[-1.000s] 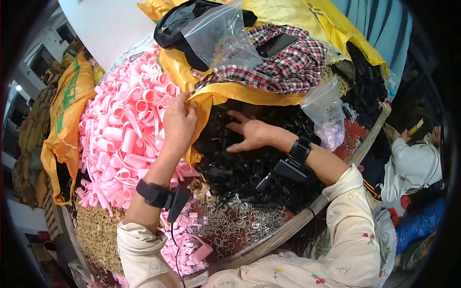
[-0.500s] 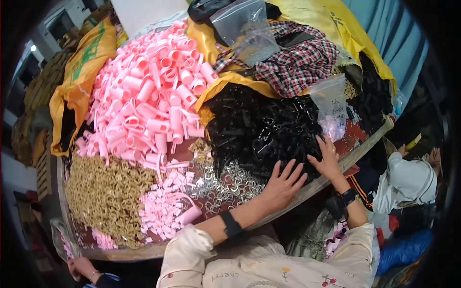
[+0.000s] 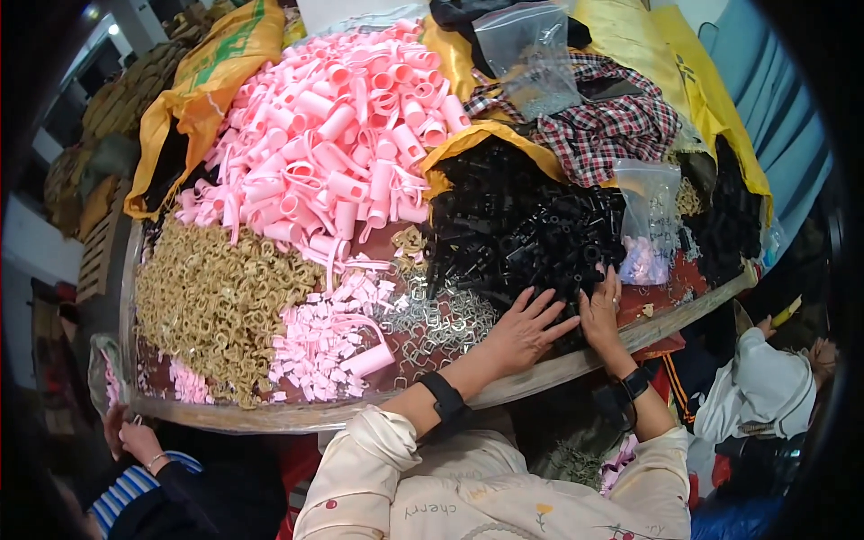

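Note:
My left hand [image 3: 529, 335] lies flat with its fingers spread on the near edge of a heap of small black plastic parts [image 3: 522, 216]. Beside it, my right hand [image 3: 601, 317] rests against the right edge of the same heap, fingers stretched forward, holding nothing that I can see. Only a narrow gap parts the two hands. Left of my left hand are scattered silver metal rings [image 3: 445, 319]. A clear zip bag [image 3: 650, 207] with small pale pink and lilac pieces at its bottom stands just beyond my right hand.
Pink plastic tubes with straps [image 3: 333, 135] form a big pile, with tan rings [image 3: 211, 306] and small pink pieces [image 3: 310, 355] nearer me. A checked cloth [image 3: 612, 126] lies behind. The table's wooden edge [image 3: 666, 328] runs before me. Other people sit left [image 3: 148, 477] and right [image 3: 765, 387].
My right hand has moved left and in toward my left hand, away from the zip bag. The view has shifted, showing more of the person at the left.

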The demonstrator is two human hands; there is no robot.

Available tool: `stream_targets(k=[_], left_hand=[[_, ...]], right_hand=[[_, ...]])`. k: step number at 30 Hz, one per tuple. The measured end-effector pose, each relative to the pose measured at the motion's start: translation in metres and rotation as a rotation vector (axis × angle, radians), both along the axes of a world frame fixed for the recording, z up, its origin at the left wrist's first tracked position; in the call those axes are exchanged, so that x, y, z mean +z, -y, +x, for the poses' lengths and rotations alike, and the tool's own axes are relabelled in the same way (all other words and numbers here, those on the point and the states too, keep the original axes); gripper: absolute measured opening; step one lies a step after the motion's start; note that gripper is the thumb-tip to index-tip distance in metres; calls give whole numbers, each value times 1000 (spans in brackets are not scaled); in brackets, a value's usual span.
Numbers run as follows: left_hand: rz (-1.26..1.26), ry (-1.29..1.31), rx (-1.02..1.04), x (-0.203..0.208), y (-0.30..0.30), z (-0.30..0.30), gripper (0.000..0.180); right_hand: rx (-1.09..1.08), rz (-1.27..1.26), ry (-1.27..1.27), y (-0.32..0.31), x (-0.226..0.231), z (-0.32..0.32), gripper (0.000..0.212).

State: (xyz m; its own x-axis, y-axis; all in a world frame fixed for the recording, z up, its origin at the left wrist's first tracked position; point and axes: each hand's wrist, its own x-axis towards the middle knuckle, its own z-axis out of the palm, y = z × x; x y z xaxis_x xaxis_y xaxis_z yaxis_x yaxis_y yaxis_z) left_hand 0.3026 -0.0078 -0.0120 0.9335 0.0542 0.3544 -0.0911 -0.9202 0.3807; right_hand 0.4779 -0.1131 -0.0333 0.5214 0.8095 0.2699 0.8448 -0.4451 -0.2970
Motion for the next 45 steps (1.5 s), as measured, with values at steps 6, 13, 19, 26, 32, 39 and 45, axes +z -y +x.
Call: stream_targets(k=[6,13,19,26,32,39,45], left_hand=[[32,54,58,-3,-12,-22,52],[126,66,84,-5,-20,-30,52],[173,40,54,0,-31,-39,53],[128,27,57,11,-11,-66,55],[91,-92,65,1,-21,-96,51],[141,-52,-30,-8,-44,-88,47],[222,-139,-26,-6,-69,-80,45]], right_hand=[[129,30,-13,-20,1,-19,55],[124,59,-15,-34,0,-28,56],[106,95,-11,-47,-1,-35,57],[111,150,-119,-32,18,-36,59],[343,156,19,-4,67,-76,67],[693,-150,246,-31,64,-96,71],[691,-96,416,-66,47,-99,69]])
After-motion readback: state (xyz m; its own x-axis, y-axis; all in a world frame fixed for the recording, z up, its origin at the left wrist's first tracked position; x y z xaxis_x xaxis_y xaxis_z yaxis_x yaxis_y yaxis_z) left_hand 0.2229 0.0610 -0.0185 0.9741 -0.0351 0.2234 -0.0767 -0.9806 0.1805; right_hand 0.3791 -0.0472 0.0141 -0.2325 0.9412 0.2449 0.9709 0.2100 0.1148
